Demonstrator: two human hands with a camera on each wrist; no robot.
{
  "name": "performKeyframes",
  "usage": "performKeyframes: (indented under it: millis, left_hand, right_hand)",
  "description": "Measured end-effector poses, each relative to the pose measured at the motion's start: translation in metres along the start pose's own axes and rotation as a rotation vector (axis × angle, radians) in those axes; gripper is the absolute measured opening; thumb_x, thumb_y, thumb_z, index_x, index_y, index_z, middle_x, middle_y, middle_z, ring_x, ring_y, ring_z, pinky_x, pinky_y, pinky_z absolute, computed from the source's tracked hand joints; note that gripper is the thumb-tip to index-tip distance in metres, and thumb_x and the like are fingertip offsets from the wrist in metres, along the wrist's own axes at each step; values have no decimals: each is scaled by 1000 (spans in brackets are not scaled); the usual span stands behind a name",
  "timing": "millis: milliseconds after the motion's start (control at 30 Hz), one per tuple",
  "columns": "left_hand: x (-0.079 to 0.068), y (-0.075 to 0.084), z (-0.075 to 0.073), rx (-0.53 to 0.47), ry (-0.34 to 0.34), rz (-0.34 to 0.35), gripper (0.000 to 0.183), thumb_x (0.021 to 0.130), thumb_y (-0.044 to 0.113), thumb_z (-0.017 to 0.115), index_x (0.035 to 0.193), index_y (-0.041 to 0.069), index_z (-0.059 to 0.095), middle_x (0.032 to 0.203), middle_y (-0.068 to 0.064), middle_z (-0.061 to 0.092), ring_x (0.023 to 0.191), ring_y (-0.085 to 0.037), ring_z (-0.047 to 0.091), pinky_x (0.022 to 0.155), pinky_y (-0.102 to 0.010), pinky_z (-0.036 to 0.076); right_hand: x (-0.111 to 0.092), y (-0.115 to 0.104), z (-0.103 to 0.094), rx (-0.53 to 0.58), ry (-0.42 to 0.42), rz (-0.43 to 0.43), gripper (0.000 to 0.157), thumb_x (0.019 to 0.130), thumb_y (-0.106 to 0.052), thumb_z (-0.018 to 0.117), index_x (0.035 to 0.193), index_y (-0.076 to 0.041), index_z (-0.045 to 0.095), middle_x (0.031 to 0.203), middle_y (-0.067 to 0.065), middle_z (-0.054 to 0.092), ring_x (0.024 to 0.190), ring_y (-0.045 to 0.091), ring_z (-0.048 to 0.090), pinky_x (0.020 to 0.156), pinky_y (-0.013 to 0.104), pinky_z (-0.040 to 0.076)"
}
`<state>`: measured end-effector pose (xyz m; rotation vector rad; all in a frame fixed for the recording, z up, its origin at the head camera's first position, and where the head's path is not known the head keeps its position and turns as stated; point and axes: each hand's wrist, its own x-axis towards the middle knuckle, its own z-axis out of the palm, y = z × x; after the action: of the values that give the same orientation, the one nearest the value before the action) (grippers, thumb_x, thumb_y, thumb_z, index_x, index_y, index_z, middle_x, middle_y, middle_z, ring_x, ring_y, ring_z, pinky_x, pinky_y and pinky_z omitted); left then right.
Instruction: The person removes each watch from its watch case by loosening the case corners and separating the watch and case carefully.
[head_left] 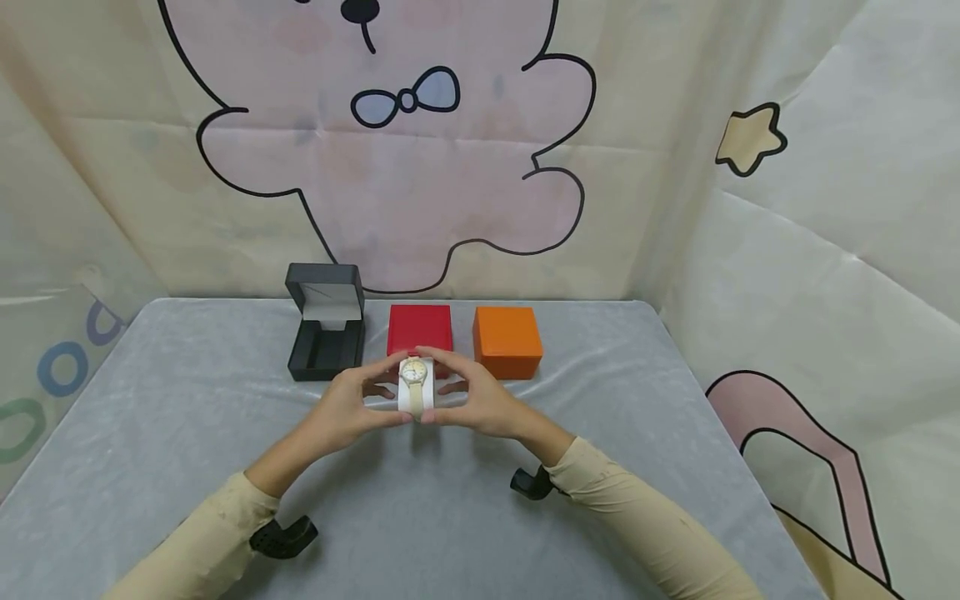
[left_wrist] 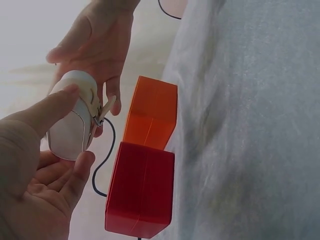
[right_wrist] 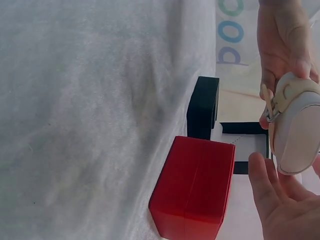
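Observation:
A wristwatch [head_left: 414,372] with a round light dial and a cream strap is wrapped around a white cushion [left_wrist: 67,135]. My left hand [head_left: 348,410] grips the cushion by its ends, its thumb laid over the strap in the left wrist view. From the other side, my right hand [head_left: 486,403] holds it too, thumb at the near end and forefinger at the far end. The dial faces up toward my head. Both wrist views show the strap's buckle [right_wrist: 272,114] and its loose end sticking out.
Behind the hands stand a red box [head_left: 420,325] and an orange box [head_left: 508,340], both closed. To their left is a black watch box [head_left: 324,350] with its lid raised. A grey cloth [head_left: 420,517] covers the table; a printed curtain [head_left: 480,192] hangs behind.

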<state>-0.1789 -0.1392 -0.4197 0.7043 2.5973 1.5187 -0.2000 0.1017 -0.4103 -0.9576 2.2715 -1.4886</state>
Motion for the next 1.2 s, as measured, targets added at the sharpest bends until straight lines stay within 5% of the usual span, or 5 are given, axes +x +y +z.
performKeyframes:
  millis: [233, 433, 667, 1200]
  left_hand:
    - [0, 1, 1, 11, -1, 5, 85, 74, 16, 90, 147, 2, 50, 137, -19, 64, 95, -21, 71, 89, -50, 59]
    - [1, 4, 0, 10, -27, -14, 85, 74, 17, 91, 148, 4, 50, 130, -16, 68, 93, -19, 70, 88, -43, 60]
    - [-2, 4, 1, 23, -51, -39, 86, 74, 18, 91, 148, 2, 50, 133, -16, 67, 91, -16, 69, 84, -34, 61]
    - [-1, 4, -1, -32, -43, -13, 81, 74, 19, 91, 145, 4, 53, 136, -16, 65, 107, -26, 70, 98, -48, 56]
  right_hand:
    - [2, 2, 2, -41, -15, -60, 87, 80, -14, 86, 154, -24, 42, 156, -4, 44, 124, 23, 54, 98, 40, 56]
    - [5, 3, 2, -61, -25, -27, 85, 80, -18, 87, 152, -29, 44, 153, -8, 47, 128, 13, 50, 97, 34, 55]
    - [3, 5, 5, -73, -31, -18, 81, 81, -22, 86, 151, -25, 46, 148, -4, 52, 126, 17, 52, 99, 41, 55]
    - [5, -1, 3, -109, -22, -56, 70, 78, -21, 88, 136, -19, 48, 137, 0, 55, 111, 16, 61, 91, 35, 58]
